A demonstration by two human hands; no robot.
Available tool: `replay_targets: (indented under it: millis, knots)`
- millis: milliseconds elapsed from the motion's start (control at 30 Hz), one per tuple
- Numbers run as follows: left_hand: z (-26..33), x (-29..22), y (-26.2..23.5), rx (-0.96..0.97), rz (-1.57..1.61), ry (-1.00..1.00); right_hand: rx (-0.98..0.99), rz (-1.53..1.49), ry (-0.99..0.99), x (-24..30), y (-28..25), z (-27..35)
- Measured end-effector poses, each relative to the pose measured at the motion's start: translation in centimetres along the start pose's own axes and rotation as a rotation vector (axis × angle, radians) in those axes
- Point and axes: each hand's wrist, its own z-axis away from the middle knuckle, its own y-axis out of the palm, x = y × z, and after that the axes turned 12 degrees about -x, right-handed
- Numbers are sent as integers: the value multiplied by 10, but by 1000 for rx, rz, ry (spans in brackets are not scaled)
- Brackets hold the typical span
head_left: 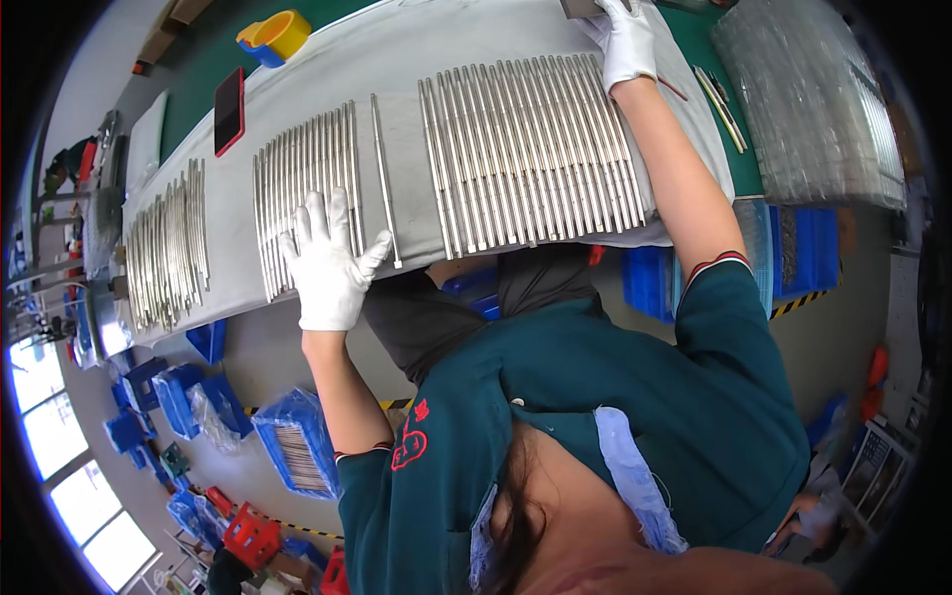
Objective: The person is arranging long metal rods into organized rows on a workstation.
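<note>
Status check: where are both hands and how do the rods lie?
Left hand flat on middle rod group, fingers spread. Right hand at far edge beyond big rod row. One lone rod between the groups. Nothing blocking.

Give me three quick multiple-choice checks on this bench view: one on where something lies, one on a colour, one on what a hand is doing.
1. Where does the single separate metal rod lie?
A. Between the middle batch of rods and the large right batch
B. On the floor
C. Inside a blue crate

2. What colour are the gloves on both hands?
A. Black
B. White
C. Orange

3. What is the left hand doing?
A. Gripping a phone
B. Hanging clear of the bench
C. Resting flat, fingers spread, on the middle batch of rods

Answers:
1. A: the lone rod sits in the gap on the grey cloth, left of the large batch.
2. B: both the left hand and the right hand wear white gloves.
3. C: its palm and spread fingers press on the rods near the cloth's near edge.
</note>
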Motion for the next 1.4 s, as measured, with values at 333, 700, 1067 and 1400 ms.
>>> replay_targets:
  millis: [333, 700, 1067, 1400]
  knots:
    - [-6, -64, 0, -72, 225, 128, -72, 35, 34, -1, -1, 1]
    - [6, 56, 4, 116, -82, -376, -70, 18, 27, 8, 6, 8]
    - [1, -14, 4, -31, 142, -76, 61, 25, -114, -9, -23, -22]
    - [-5, 45, 2, 92, -47, -192, 43, 81, -122, 1, -3, 3]
